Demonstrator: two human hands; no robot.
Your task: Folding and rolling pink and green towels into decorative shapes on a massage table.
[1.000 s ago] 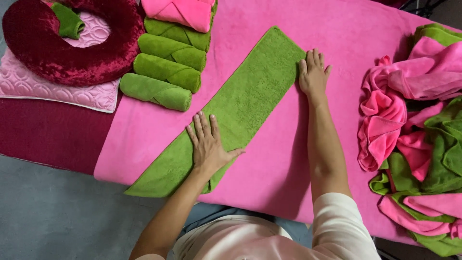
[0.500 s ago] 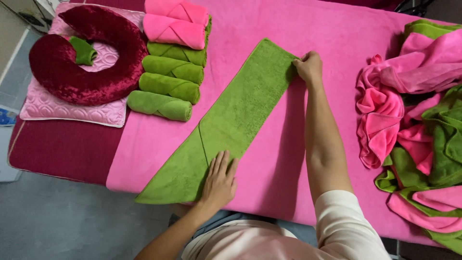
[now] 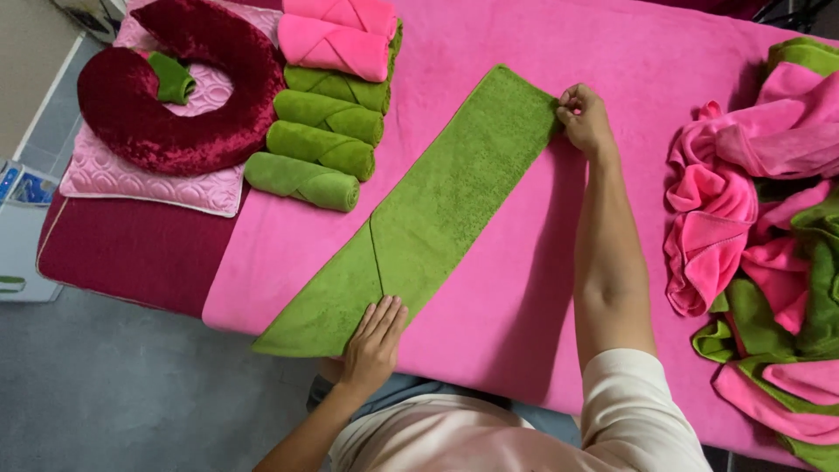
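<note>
A long green towel (image 3: 437,210), folded into a strip, lies diagonally on the pink-covered table (image 3: 524,288). My right hand (image 3: 584,118) pinches the strip's far right corner. At the near end my left hand (image 3: 374,336) rests flat on the towel by the table's front edge, fingers together. A fold line crosses the strip just above that hand.
Rolled green towels (image 3: 319,144) and folded pink towels (image 3: 339,39) are lined up at the far left. A dark red horseshoe cushion (image 3: 175,96) lies on a quilted pink pad (image 3: 131,179). A heap of loose pink and green towels (image 3: 769,236) fills the right side.
My right hand went from lying flat on the towel's far end to pinching its corner. My left hand slid down the strip toward the near end.
</note>
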